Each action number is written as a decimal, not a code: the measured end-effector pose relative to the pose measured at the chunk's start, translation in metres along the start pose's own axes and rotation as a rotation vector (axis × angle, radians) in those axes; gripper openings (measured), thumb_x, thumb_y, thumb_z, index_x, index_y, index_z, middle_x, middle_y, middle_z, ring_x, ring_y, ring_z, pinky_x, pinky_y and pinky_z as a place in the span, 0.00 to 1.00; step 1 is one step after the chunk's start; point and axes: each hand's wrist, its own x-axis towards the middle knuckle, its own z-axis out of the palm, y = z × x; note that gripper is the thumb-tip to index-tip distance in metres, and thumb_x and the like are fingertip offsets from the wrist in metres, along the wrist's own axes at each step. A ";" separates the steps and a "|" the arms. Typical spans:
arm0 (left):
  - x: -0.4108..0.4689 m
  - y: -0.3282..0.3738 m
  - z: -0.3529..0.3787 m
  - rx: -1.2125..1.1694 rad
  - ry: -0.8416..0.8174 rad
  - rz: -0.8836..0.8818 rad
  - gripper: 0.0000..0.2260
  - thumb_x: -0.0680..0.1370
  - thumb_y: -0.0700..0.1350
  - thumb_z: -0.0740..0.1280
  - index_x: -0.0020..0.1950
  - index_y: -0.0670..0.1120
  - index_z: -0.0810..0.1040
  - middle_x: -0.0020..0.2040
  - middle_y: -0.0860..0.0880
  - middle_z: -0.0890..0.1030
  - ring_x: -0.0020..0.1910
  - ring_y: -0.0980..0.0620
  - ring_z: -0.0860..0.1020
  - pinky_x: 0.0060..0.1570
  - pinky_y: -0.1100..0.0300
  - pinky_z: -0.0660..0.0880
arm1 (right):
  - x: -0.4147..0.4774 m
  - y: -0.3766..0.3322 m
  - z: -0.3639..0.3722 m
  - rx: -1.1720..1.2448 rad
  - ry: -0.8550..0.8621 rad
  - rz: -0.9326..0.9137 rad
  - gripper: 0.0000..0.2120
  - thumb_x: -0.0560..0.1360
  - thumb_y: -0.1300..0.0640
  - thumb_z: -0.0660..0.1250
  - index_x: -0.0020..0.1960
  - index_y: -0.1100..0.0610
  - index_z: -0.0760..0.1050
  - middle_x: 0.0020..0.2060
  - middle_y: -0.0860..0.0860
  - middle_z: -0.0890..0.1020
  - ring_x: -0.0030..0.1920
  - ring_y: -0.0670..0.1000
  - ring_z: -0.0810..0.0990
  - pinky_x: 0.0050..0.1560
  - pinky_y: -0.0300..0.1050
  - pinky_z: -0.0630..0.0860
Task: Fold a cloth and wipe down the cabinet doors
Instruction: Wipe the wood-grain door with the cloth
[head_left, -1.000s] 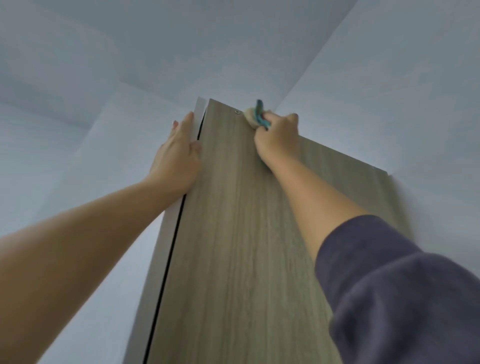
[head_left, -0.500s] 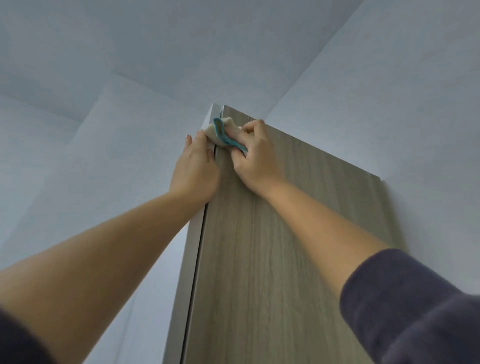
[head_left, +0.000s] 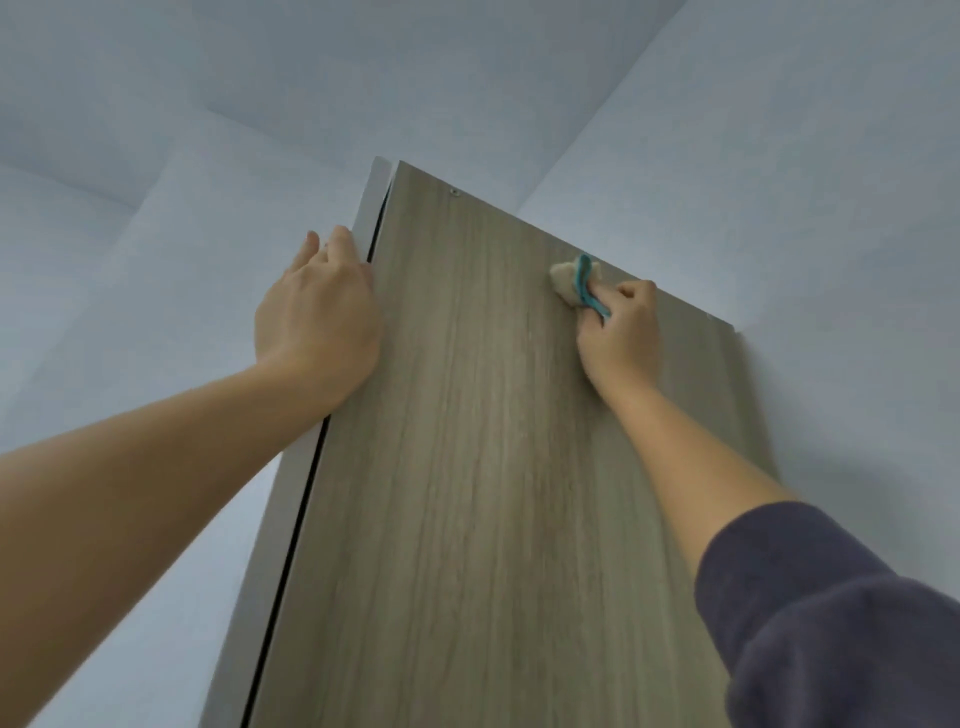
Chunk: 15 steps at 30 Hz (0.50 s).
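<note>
Ceiling (head_left: 415, 62): plain, pale blue-grey, across the top of the view.
Right wall (head_left: 810, 182): same pale tone; meets the ceiling along a slanting line toward the upper right corner.
Left wall (head_left: 130, 312): pale, unmarked.
Grey strip (head_left: 373, 197): narrow, light, upright.
Dark gap (head_left: 290, 561): thin, along the strip's right edge.

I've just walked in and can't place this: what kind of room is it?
Probably a room in a home, though little shows: a tall wood-grain cabinet door stands against plain pale walls under a pale ceiling, and the right hand holds a cloth against it.
</note>
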 end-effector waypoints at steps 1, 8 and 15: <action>0.000 -0.001 0.001 0.011 0.010 0.012 0.04 0.81 0.39 0.51 0.49 0.43 0.63 0.59 0.37 0.73 0.66 0.38 0.69 0.43 0.50 0.65 | 0.000 0.014 -0.006 -0.026 -0.005 0.031 0.16 0.76 0.61 0.61 0.62 0.53 0.77 0.51 0.50 0.65 0.43 0.49 0.70 0.44 0.38 0.64; 0.003 -0.004 0.004 0.090 0.079 0.059 0.04 0.81 0.40 0.52 0.50 0.42 0.65 0.49 0.42 0.71 0.42 0.43 0.67 0.39 0.50 0.64 | 0.006 0.080 -0.028 -0.143 0.031 0.160 0.16 0.77 0.62 0.60 0.62 0.53 0.77 0.56 0.56 0.70 0.45 0.53 0.71 0.45 0.41 0.64; 0.004 -0.005 0.004 0.092 0.102 0.075 0.10 0.82 0.44 0.49 0.49 0.40 0.66 0.44 0.43 0.70 0.41 0.42 0.68 0.39 0.50 0.63 | 0.003 0.132 -0.050 -0.341 0.013 0.308 0.15 0.76 0.62 0.61 0.62 0.57 0.77 0.58 0.60 0.70 0.52 0.64 0.75 0.52 0.51 0.72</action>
